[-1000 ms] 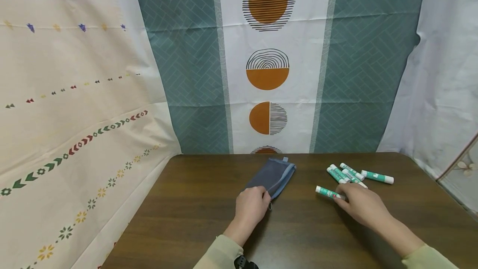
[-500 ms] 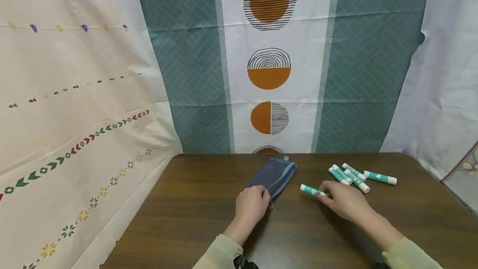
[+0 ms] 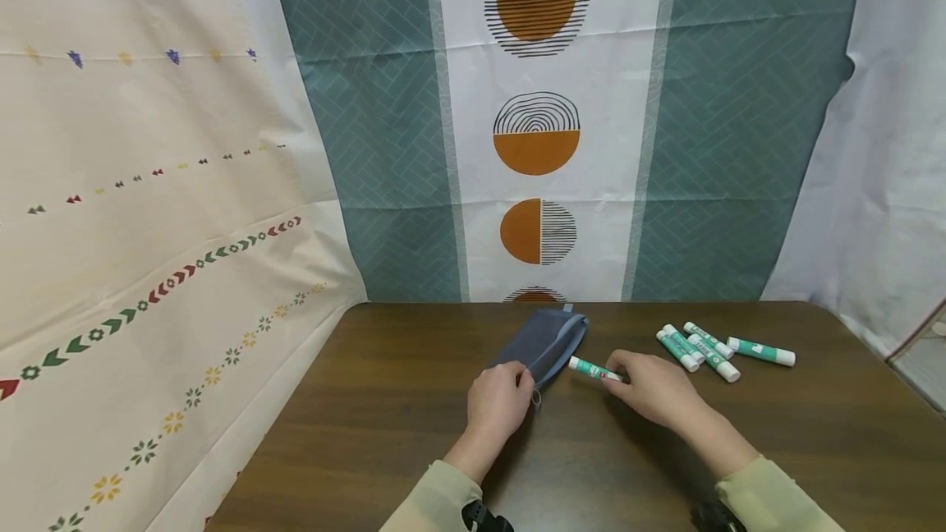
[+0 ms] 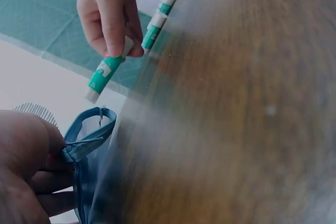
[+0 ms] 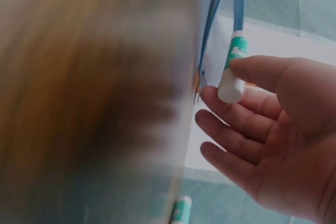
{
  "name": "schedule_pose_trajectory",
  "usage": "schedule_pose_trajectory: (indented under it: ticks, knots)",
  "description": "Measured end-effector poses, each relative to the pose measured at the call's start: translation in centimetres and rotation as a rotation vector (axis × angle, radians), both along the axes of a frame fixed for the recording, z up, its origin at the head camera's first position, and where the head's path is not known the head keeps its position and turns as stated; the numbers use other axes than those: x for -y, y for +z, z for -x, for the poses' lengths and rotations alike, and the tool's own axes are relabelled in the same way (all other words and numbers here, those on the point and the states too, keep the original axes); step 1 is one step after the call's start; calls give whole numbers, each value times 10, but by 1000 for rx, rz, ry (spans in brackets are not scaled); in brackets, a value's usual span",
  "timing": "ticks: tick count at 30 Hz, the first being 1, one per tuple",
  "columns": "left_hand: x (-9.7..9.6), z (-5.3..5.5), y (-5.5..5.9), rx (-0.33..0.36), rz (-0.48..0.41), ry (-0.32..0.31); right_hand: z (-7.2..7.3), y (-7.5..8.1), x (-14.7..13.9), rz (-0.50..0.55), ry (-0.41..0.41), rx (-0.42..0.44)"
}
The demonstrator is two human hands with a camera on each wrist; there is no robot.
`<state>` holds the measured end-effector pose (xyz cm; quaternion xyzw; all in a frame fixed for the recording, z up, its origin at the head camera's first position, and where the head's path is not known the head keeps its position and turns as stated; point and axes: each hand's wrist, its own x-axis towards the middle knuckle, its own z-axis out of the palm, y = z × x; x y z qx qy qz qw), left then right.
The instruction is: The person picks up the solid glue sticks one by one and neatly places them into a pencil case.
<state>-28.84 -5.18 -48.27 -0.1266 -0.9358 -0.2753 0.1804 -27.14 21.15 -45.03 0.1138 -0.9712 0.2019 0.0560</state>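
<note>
My left hand (image 3: 498, 401) grips the near end of a blue-grey zippered pouch (image 3: 528, 338) that lies on the table. In the left wrist view the pouch's mouth (image 4: 107, 115) gapes, its zipper edges spread apart. My right hand (image 3: 654, 387) pinches a green and white glue stick (image 3: 591, 368) between thumb and fingers, just right of the pouch. One end of that glue stick points toward the pouch opening, and a small gap lies between them. Seen from the right wrist, the thumb presses on the glue stick (image 5: 234, 66) while the other fingers curve loosely below.
Several more glue sticks (image 3: 713, 358) lie in a loose group at the right of the brown wooden table (image 3: 384, 417). Hanging cloths (image 3: 384, 146) stand behind the table and along its left and right sides.
My right hand has carried the glue stick leftward from the group to beside the pouch. The left hand stays on the pouch, whose opening has spread wider.
</note>
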Motion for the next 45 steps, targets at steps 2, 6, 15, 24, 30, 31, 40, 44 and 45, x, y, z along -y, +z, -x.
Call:
schedule_pose_trajectory:
  ticks: [2, 6, 15, 24, 30, 31, 40, 44, 45]
  knots:
    - [0, 1, 0, 3, -6, 3, 1, 1, 3, 9, -3, 12]
    - [-1, 2, 0, 16, -22, 12, 6, 2, 8, 17, 1, 28]
    - [-1, 2, 0, 42, -62, 31, 13, 2, 20, 31, -14, 47]
    - [-1, 3, -1, 32, -104, 39, 23, 3, 37, 34, -8, 63]
    - [-1, 5, 0, 8, -118, 47, 31, 6, 43, 27, 7, 65]
    - [-1, 5, 0, 12, -124, 45, 31, 6, 44, 23, 8, 61]
    - [-2, 6, 1, 43, -164, 43, 32, 7, 50, 21, 28, 18]
    - [-2, 6, 0, 52, -160, 46, 31, 6, 54, 30, 38, 23]
    - [-2, 7, 0, 57, -161, 47, 31, 5, 55, 34, 43, 24]
